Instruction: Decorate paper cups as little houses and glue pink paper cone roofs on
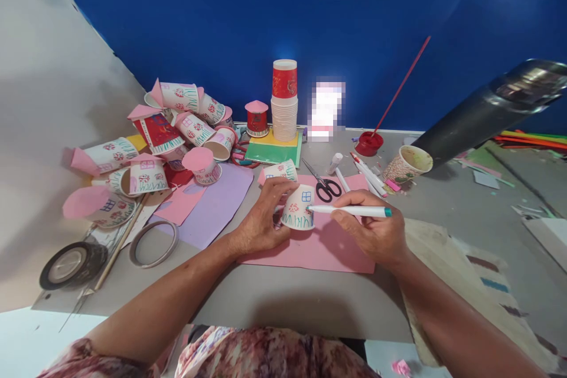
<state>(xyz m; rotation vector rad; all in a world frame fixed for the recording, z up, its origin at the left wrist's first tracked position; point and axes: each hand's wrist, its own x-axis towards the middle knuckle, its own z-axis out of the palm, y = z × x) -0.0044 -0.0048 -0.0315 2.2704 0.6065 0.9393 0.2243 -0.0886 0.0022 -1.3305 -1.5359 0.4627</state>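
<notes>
Paper cup (299,207) is upside down in the left hand (264,218), just above the pink paper (328,245), and the right hand (374,227) has a white marker (354,211) pinched, tip at the cup's side. Black-handled scissors (328,191) are lying just behind on the surface (212,289).

Front strip of desk (221,292): open | right: black flask (469,112) leans across

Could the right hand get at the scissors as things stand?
Probably yes: the scissors lie uncovered just beyond the cup, close to the right hand, though its marker may hinder the grip.
</notes>
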